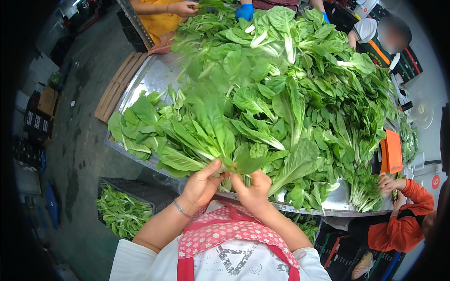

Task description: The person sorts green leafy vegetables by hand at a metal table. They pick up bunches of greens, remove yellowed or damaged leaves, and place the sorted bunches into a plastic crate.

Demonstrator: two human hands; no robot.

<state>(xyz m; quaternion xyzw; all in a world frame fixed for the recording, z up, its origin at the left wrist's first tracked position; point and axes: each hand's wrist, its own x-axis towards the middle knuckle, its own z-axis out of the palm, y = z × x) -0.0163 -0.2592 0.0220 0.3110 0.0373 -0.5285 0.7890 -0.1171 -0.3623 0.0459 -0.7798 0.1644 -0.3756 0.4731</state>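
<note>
My left hand (202, 186) is closed around the base of a leafy green head (197, 140) with pale stems, its leaves spread away from me over the table's near edge. Beside it, almost touching, my right hand (251, 189) pinches a single green leaf (249, 163) between thumb and fingers at the base of that head; the leaf is blurred. A large heap of the same leafy greens (260, 95), some with thick white stalks, covers much of the metal table (163, 70) beyond both hands.
A black crate (137, 186) of greens stands below the table at the left, by a wooden pallet (119, 84). Co-workers' hands are at the far edge, one in a blue glove (245, 12). A person in orange sleeves (404, 217) works at the right, near an orange container (392, 151).
</note>
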